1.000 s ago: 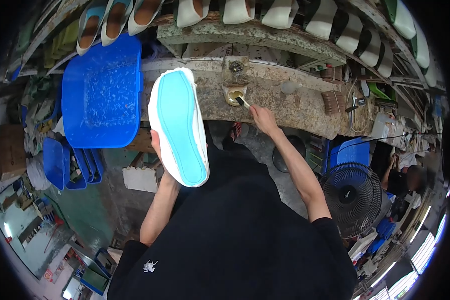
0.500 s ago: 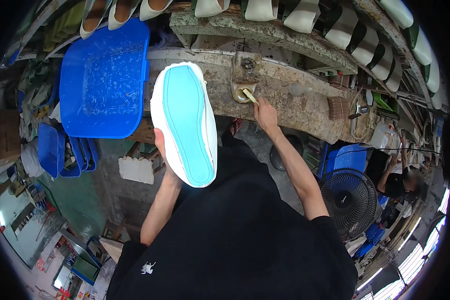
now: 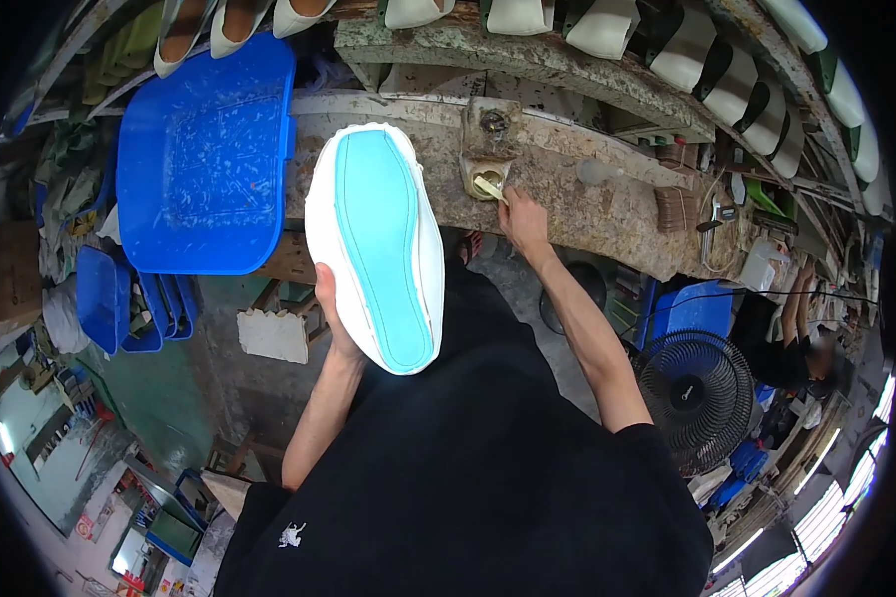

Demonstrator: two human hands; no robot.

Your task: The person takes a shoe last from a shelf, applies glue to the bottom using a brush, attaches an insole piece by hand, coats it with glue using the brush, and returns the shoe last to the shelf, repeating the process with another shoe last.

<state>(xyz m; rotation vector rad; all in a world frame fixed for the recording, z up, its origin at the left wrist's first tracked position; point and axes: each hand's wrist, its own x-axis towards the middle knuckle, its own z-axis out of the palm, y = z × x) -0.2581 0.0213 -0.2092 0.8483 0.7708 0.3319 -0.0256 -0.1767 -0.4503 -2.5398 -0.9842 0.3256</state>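
A white shoe point(image 3: 427, 269) with a light blue piece point(image 3: 379, 224) on its underside faces up toward the camera. My left hand point(image 3: 336, 316) grips it from below, its thumb along the left edge and its other fingers hidden behind. At the bench, my right hand point(image 3: 524, 221) is closed on the handle of a pale brush point(image 3: 489, 187). The brush's far end rests in a small round pot point(image 3: 481, 180) near the bench's front edge.
The worn workbench point(image 3: 607, 214) runs across ahead, with a stack of brown pieces point(image 3: 676, 211) at right. A blue tray point(image 3: 204, 159) stands at left. White shoes point(image 3: 607, 27) line the shelf above. A black fan point(image 3: 695, 393) and another person point(image 3: 782, 348) are at right.
The shoe in my left hand has shifted slightly right and turned a little. My right hand has moved slightly left, with the brush tip still at the pot.
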